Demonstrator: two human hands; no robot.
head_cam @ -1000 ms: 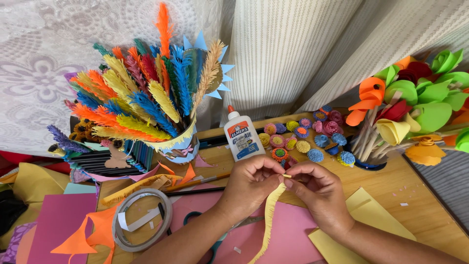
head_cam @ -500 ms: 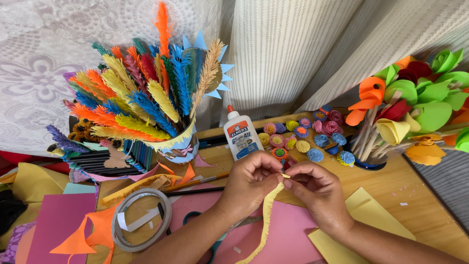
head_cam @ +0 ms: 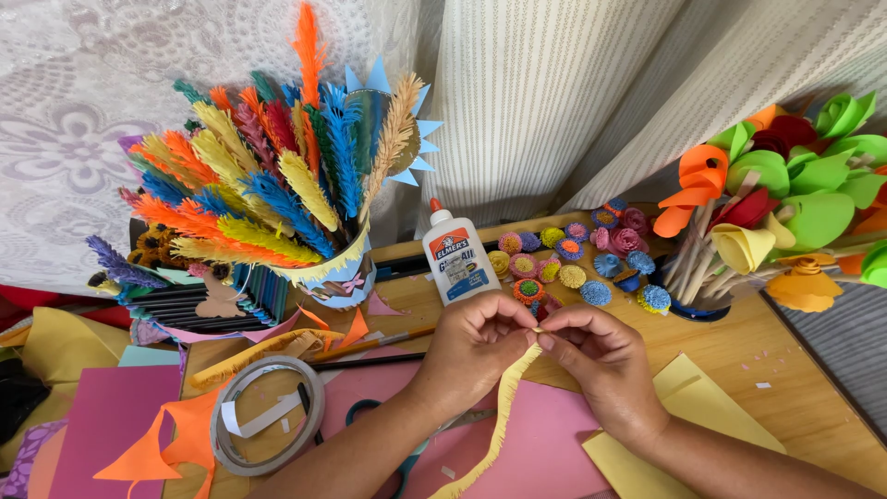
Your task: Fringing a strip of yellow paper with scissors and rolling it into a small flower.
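A yellow fringed paper strip [head_cam: 504,407] is pinched at its top end between the fingers of both hands, right where the two hands meet above the surface [head_cam: 785,388]. The left hand [head_cam: 471,346] closes thumb and fingertips on the end from one side, and the right hand [head_cam: 601,360] does the same from the other, so both sets of fingers are drawn tight around that small bit of paper. From the pinch the strip hangs down and curves toward the lower left, crossing a pink sheet [head_cam: 545,444] that lies under the hands. Its fringed edge faces left.

Beside the right wrist lies a yellow sheet [head_cam: 684,397]. Just beyond the fingers stands a white glue bottle [head_cam: 457,254] with an orange cap, and next to it a scatter of small rolled paper flowers [head_cam: 577,254] in many colours sits on the surface.

Far right, a dark cup [head_cam: 693,310] holds sticks topped with green, orange, red and yellow paper blooms [head_cam: 795,185]. Left of the glue, a paper-wrapped holder [head_cam: 337,273] is packed with upright fringed paper plumes [head_cam: 277,176] in orange, blue, yellow and green.

Near the left forearm lies a tape roll [head_cam: 268,416], with an orange paper scrap [head_cam: 162,448] just beside it. A pencil [head_cam: 370,344] rests between the holder and the left hand.
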